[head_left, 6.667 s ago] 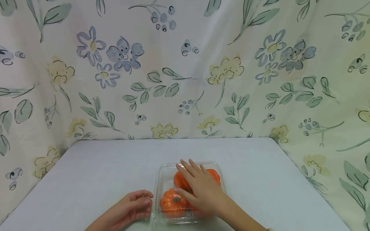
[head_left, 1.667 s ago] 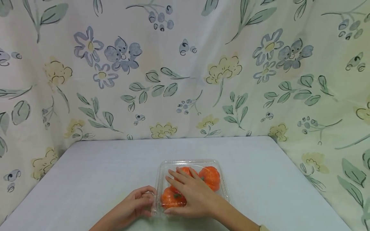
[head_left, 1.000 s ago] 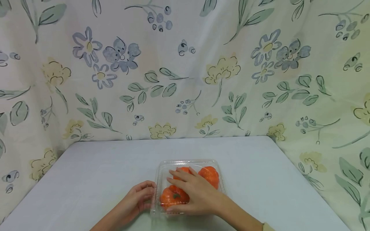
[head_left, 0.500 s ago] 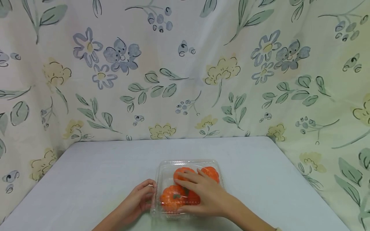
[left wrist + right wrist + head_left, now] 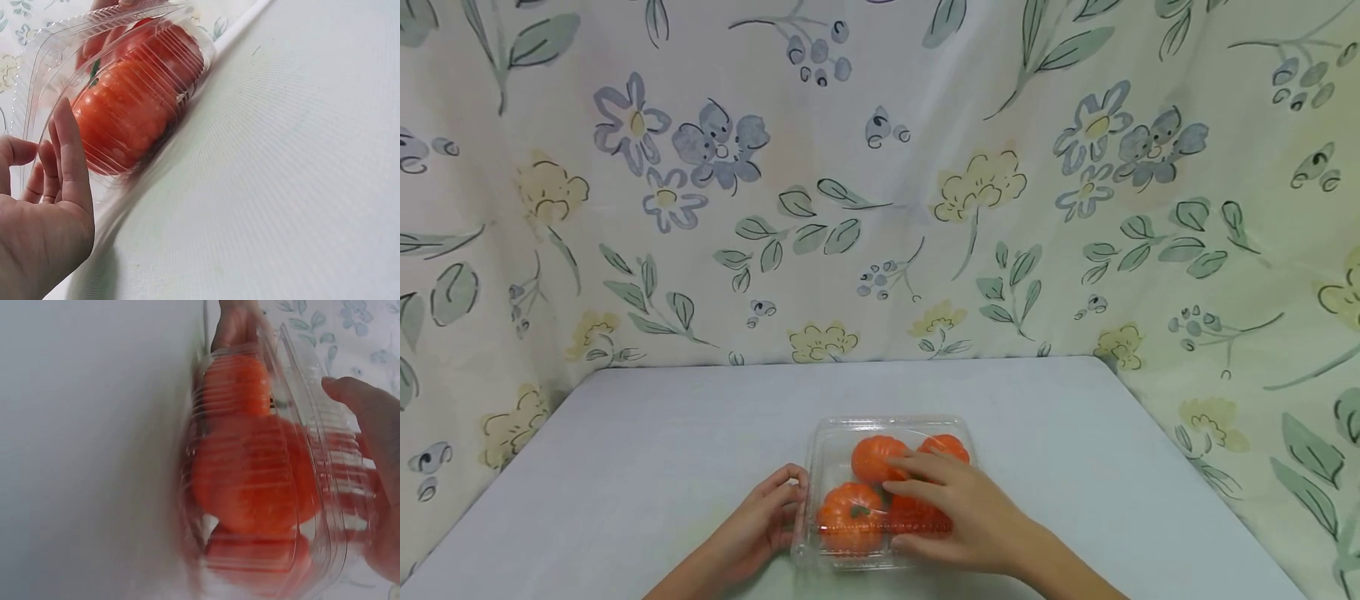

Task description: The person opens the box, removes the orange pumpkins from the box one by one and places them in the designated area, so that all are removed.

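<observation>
On a white tabletop (image 5: 662, 467), a clear, squarish plastic box (image 5: 832, 467) with four orange, ribbed pumpkins (image 5: 850, 515) inside. At the box's left rim, left hand (image 5: 762, 521), unclenched, fingertips touching; over the box's right front, right hand (image 5: 964, 515), fingers relaxed and spread, pumpkins beneath.

floral cloth (image 5: 865, 158) hanging behind | white table (image 5: 677, 450) | yellower tint right

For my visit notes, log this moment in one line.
clear box: on table; orange pumpkins: inside; left hand: at left side; right hand: over top
</observation>
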Demonstrator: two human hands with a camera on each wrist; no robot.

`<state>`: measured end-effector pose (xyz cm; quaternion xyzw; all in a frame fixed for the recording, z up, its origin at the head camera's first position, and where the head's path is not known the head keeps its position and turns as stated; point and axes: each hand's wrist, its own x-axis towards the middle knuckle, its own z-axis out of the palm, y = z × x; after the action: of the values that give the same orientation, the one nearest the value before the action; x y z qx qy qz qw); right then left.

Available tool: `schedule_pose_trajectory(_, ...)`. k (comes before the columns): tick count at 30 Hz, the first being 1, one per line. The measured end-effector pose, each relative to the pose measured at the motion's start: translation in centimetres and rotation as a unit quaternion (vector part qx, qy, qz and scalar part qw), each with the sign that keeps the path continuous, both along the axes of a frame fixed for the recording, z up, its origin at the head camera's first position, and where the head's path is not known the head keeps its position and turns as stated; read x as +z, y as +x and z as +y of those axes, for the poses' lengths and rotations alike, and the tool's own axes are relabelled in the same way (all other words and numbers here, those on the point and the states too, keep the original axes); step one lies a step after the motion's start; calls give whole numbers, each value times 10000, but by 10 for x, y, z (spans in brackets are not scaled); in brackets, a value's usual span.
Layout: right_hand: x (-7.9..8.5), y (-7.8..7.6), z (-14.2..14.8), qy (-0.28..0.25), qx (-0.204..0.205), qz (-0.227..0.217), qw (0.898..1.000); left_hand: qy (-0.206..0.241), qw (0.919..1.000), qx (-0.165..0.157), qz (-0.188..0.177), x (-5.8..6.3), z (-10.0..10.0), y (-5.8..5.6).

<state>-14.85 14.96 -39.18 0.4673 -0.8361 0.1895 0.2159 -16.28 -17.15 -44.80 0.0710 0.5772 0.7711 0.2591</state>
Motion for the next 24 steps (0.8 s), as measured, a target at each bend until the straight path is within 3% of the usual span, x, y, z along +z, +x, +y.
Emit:
schedule_pose_trajectory(7,-7,-1,16,-477,377,332,9976,41,9995,-252,177,-1,-3,-1)
schedule_pose_trajectory(15,-12,-2,32,-997,794,553,9903,-100,9994,-232,232,0,-4,-2)
schedule_pose_trajectory(20,-17,-4,42,-1184,839,659,9872,-197,9994,-176,243,1,-4,-2)
schedule_pose_trajectory(24,-18,-4,49,-1325,873,503,9860,-206,9993,-167,269,2,-4,-2)
